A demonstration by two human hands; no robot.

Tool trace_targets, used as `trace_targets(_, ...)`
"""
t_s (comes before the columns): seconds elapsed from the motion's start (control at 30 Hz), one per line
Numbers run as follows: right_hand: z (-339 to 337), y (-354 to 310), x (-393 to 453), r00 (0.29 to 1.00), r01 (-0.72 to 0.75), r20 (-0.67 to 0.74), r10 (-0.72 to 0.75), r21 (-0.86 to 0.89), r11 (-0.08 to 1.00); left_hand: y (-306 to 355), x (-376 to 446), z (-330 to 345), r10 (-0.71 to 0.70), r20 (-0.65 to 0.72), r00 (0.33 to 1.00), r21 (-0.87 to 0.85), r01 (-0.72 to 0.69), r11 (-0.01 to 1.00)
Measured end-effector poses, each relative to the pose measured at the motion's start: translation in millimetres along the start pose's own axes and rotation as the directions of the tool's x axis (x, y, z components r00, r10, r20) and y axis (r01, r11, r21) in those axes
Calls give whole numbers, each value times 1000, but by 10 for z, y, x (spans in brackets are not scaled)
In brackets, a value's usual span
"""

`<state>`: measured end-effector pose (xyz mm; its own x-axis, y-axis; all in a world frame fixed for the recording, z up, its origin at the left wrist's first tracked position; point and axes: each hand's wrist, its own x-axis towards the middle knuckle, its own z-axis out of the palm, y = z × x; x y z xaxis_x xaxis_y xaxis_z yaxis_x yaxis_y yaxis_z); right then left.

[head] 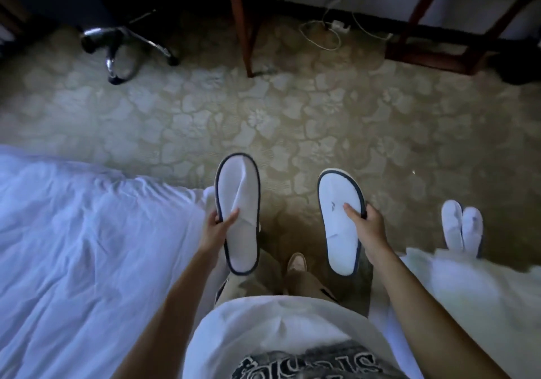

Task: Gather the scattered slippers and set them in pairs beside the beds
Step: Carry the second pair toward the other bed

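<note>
I hold two white slippers with dark blue trim above the carpet between two beds. My left hand point(216, 228) grips the left slipper point(237, 200) by its side, toe pointing away. My right hand point(367, 228) grips the right slipper point(341, 220) at its edge, thumb on top. A second pair of white slippers point(462, 228) sits side by side on the carpet at the foot of the right bed point(456, 296). The left bed point(87, 247) has a white rumpled sheet.
A patterned beige carpet point(263, 115) covers the floor ahead. An office chair base point(123, 47) with castors stands at the back left. Wooden desk legs point(243, 27) and a wooden frame point(439, 42) stand at the back, with white cables point(325, 33) between them.
</note>
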<state>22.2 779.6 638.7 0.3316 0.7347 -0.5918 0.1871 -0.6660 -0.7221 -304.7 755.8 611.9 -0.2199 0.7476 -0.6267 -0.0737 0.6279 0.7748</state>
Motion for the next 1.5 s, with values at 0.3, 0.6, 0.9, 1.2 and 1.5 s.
trace_targets(0.3, 1249, -1404, 1236, 996, 12, 87, -8, -55, 998, 969, 1331, -393, -46, -136, 990, -291, 5, 957)
trace_targets(0.6, 2910, -3219, 2006, 966, 198, 198, -168, -142, 970, 1336, 2069, -1713, -288, -394, 873, -472, 77, 878)
trace_targets(0.9, 4692, -4214, 2670, 836, 442, 507, -209, -399, 803, 1725, 2938, -2681, -387, -443, 809, -541, 103, 835)
trace_targets(1.2, 6086, -4672, 3167, 896, 316, 438, -73, -513, 798, 2416, 4201, -3901, -365, -475, 801, -362, 200, 910)
trace_targets(1.5, 7963, -4510, 3316, 917, 192, 395, -54, -318, 928, 2259, 5715, -5133, -176, -475, 862, 17, 209, 978)
